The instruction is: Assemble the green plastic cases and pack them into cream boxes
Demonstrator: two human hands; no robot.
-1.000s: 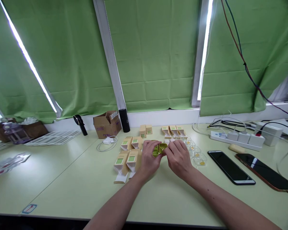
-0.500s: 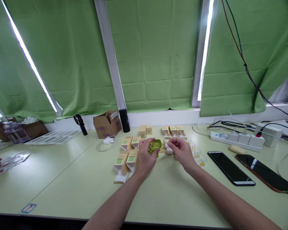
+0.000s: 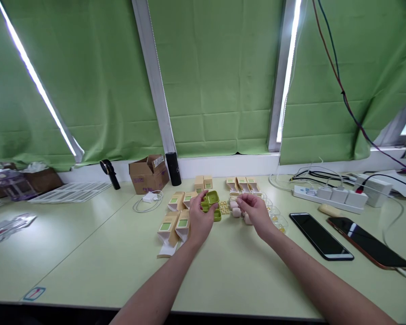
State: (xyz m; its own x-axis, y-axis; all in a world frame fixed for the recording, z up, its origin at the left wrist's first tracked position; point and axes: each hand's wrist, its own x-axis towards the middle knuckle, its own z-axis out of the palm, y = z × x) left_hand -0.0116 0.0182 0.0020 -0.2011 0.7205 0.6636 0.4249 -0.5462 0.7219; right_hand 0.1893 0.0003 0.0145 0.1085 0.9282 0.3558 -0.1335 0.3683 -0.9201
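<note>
My left hand (image 3: 202, 221) is closed around a small olive-green hinged case (image 3: 210, 197), which stands with its lid raised. Its fingers and thumb grip the case from the left and front. My right hand (image 3: 256, 212) has thumb and forefinger pinched together; whatever may lie between the tips is too small to make out. Just under those fingertips are several pale pink blocks (image 3: 236, 212), partly covered by the hand. Between the two hands lies a cluster of small yellowish square pieces (image 3: 225, 207). Beyond my right hand several clear plastic cups (image 3: 278, 221) hold something yellow.
Open small cartons (image 3: 168, 227) stand left of my left hand, with more cartons (image 3: 242, 184) at the back. A cardboard box (image 3: 149, 174) and black cylinder (image 3: 173, 168) are by the wall. Right lie two phones (image 3: 320, 235) and a power strip (image 3: 328, 198).
My left hand has shifted slightly left with the green case, and more of the small yellowish pieces show. My right hand stays pinched near the pink blocks. The view has turned slightly.
</note>
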